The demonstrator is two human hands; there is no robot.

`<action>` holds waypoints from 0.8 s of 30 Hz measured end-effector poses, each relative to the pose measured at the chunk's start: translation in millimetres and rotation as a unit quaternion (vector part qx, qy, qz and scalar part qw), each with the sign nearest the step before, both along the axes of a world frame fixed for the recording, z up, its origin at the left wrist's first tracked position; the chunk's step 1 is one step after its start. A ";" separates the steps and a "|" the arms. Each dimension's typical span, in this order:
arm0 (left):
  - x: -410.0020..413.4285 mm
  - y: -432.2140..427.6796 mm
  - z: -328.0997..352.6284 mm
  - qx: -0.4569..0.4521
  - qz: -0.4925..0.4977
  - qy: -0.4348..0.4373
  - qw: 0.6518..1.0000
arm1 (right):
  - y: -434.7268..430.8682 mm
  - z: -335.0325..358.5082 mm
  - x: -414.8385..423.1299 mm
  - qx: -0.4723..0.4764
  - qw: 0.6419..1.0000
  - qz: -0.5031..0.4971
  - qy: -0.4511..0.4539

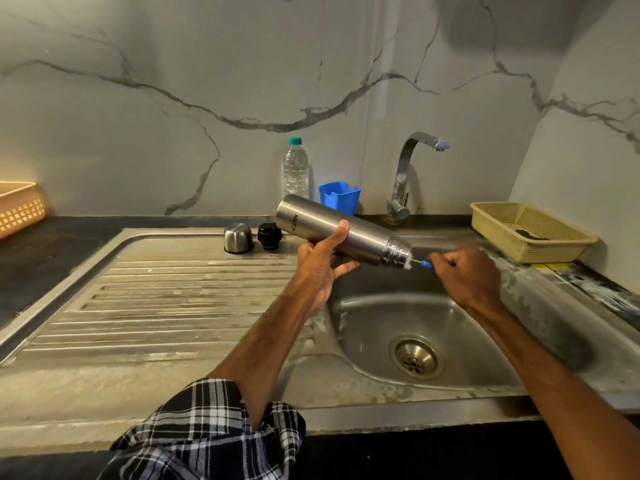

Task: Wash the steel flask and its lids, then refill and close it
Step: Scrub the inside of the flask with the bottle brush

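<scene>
The left hand point(320, 268) is gripping the steel flask point(367, 239) in the middle of the frame. Its thumb point(342, 227) is pressing on top of the body, and its fingers point(346, 268) are curling round underneath. The flask is lying almost level in the air, its base pointing to the upper left and its open threaded mouth tilting down to the right, above the back edge of the sink basin point(381, 317).

The right hand point(467, 271), just right of the mouth, is pinching the blue handle of a brush point(425, 264) with its fingers bunched together. The white head of the brush is sitting at the flask's mouth, and how far it goes in cannot be told.

Behind the left hand, the steel cup lid point(238, 238) is standing rim-down on the drainboard point(156, 289), and the black inner lid point(269, 234) is sitting just beside it to the right.

Against the marble wall, a clear water bottle point(295, 169) with a green cap is standing next to a blue plastic holder point(339, 197), with the chrome tap point(405, 174) to their right. A beige basket point(502, 244) is resting on the bench at the right, with something dark in it. A second basket point(20, 209) is showing at the left edge on the dark bench point(34, 251). A checked sleeve point(214, 427) is covering the left arm at the bottom of the frame.
</scene>
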State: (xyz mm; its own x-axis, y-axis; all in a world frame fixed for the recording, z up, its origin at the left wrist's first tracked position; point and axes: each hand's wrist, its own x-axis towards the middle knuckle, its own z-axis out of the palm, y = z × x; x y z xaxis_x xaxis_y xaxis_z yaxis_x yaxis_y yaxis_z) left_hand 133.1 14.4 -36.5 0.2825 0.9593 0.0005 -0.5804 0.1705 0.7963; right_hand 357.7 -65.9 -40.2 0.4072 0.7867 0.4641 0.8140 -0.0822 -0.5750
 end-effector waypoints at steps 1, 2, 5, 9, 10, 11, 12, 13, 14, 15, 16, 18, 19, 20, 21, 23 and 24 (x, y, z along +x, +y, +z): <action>2.0 -1.0 0.0 0.004 -0.005 0.005 1.000 | 2.8 -2.5 -3.3 -0.002 1.000 0.013 0.009; 2.5 -0.6 0.2 0.009 -0.004 0.008 1.000 | 3.7 -4.0 -4.3 -0.002 0.999 0.034 0.031; -1.5 3.4 0.3 0.007 0.021 0.011 1.000 | -2.7 -3.5 -2.2 0.008 0.982 0.152 0.111; -8.9 5.1 1.0 -0.007 0.039 0.011 0.999 | -5.0 -1.9 -4.6 -0.016 0.980 0.196 -0.006; -9.9 5.5 2.0 -0.008 0.042 0.012 0.999 | -3.0 -3.8 -3.7 -0.031 0.983 0.179 -0.038; -11.7 6.3 3.3 -0.008 0.049 0.011 0.999 | -1.1 -5.9 -1.9 -0.043 0.984 0.159 -0.066; -13.5 7.1 4.7 -0.010 0.059 0.008 0.998 | 0.6 -7.9 2.0 -0.052 0.985 0.139 -0.086; -14.6 8.1 5.7 -0.014 0.069 0.004 0.998 | 1.5 -8.8 6.9 -0.055 0.987 0.119 -0.096; -15.1 9.6 5.9 -0.019 0.077 -0.002 0.997 | 2.1 -8.7 11.4 -0.051 0.989 0.103 -0.097; -14.6 10.0 5.7 -0.024 0.080 -0.006 0.996 | 2.9 -8.7 14.1 -0.041 0.990 0.090 -0.096; -12.9 9.0 5.3 -0.028 0.078 -0.010 0.996 | 3.6 -8.5 13.2 -0.030 0.992 0.083 -0.093; -7.0 4.3 3.6 -0.030 0.069 -0.005 0.997 | 7.3 -9.6 0.7 -0.016 0.994 0.081 -0.073; -3.2 2.0 2.2 -0.028 0.063 0.001 0.998 | 9.0 -10.9 -8.1 -0.012 0.994 0.087 -0.058; -0.4 1.1 0.7 -0.024 0.056 0.007 0.998 | 10.4 -12.9 -15.7 -0.009 0.994 0.096 -0.043; 1.1 0.2 1.0 -0.019 0.049 0.010 0.999 | 10.2 -13.5 -20.7 -0.002 0.994 0.104 -0.032; -2.2 2.7 4.3 -0.013 0.049 0.002 0.999 | 5.6 -9.2 -18.7 0.017 0.994 0.112 -0.009; -5.4 6.0 5.6 -0.011 0.055 -0.008 0.998 | 1.8 -5.2 -13.4 0.028 0.994 0.107 0.011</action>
